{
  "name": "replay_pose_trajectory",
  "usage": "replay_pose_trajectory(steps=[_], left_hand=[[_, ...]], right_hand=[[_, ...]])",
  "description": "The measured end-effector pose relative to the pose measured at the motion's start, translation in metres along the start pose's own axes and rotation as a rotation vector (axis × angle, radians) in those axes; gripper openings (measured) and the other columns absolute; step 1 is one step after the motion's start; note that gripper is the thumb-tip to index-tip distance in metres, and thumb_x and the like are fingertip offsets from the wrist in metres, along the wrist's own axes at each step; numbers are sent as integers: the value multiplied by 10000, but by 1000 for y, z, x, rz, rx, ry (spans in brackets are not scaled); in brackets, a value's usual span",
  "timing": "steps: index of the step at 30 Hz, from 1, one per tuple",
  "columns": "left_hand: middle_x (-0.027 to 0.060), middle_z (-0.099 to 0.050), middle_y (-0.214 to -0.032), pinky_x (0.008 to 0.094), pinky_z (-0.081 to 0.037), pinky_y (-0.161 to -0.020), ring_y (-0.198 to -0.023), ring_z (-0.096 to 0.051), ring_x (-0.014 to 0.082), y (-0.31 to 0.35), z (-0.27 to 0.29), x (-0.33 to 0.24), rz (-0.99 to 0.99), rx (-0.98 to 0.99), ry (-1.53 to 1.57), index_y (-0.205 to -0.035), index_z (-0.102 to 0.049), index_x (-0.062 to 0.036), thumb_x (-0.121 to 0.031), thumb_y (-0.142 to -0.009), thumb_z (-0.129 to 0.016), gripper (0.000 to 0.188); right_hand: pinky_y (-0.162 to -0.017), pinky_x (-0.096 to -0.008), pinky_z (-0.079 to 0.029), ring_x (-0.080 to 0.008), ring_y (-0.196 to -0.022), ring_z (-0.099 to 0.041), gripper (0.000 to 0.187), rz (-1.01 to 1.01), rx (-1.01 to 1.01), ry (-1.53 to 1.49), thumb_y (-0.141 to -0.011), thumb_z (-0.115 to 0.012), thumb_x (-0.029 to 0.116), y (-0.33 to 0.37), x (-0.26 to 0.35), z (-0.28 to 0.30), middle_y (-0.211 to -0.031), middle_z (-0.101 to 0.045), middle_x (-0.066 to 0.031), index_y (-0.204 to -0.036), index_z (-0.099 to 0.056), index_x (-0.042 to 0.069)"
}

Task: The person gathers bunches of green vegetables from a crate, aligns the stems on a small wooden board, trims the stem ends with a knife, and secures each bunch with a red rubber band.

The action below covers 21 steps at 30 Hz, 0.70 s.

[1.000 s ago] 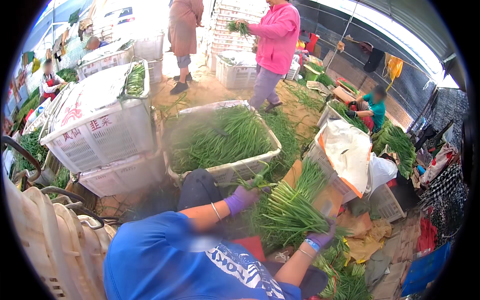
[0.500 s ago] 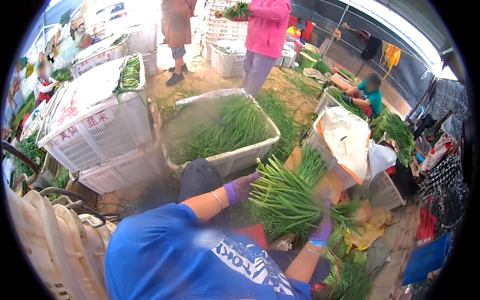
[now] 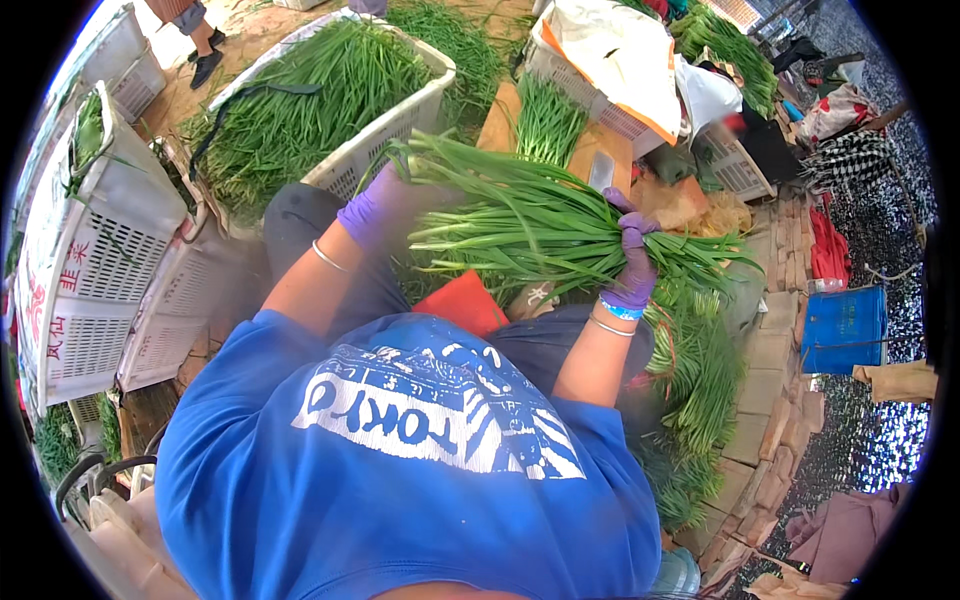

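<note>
A loose bunch of garlic chives is held up in front of me, over my lap, its pale cut ends pointing left and its leafy tips right. My right hand, in a purple glove, is closed round the leafy end. By the cut ends is my left hand, also gloved in purple; its fingers are smeared by motion, so I cannot tell whether they grip any stalks. Beyond the bunch, a smaller pile of chives lies on a brown board.
A white crate heaped with chives stands ahead to the left, and stacked white crates at far left. Tied chive bundles lie by my right side. A cloth-covered crate stands ahead right, a blue container further right.
My view has tipped down and swung right. The bunch, still in my right hand, now lies more level. My left hand has shifted slightly away from the stalks and blurred.
</note>
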<state>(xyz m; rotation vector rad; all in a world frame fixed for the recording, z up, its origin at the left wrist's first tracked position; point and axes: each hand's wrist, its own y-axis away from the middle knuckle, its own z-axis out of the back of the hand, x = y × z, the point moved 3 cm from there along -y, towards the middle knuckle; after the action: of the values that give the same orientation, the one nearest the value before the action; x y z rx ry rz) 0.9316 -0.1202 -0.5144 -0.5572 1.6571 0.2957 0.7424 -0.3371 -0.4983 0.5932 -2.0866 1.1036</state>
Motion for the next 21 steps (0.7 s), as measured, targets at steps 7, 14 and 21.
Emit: replay_pose_trajectory(steps=[7, 14, 21], left_hand=[[56, -608, -972, 289, -458, -807, -888, -573, 137, 12, -16, 4, 92, 17, -15, -1035, -560, -26, -12, -782, -598, 256], [45, -624, -923, 151, -410, -494, -579, -497, 47, 0, 65, 47, 23, -519, 475, -1089, -554, -8, -154, -861, -530, 273], [84, -557, -1119, 332, -391, -918, -1045, -514, 214, -22, 6, 98, -271, 517, -354, -1156, -523, -52, -113, -799, -580, 367]], right_hand=[[-889, -428, -412, -299, -955, -540, 108, -120, -212, -10, -761, -593, 66, 17, -9, 15, -1035, -559, -239, -850, -556, 17], [-928, -429, -390, -245, -992, -501, 108, -93, -326, -268, -826, -563, 140, 31, -3, 52, -1029, -540, -124, -895, -532, 63], [-924, -421, -393, -255, -950, -521, 101, -195, -299, -245, -800, -562, 82, 31, -21, 32, -970, -557, -158, -891, -544, 41]])
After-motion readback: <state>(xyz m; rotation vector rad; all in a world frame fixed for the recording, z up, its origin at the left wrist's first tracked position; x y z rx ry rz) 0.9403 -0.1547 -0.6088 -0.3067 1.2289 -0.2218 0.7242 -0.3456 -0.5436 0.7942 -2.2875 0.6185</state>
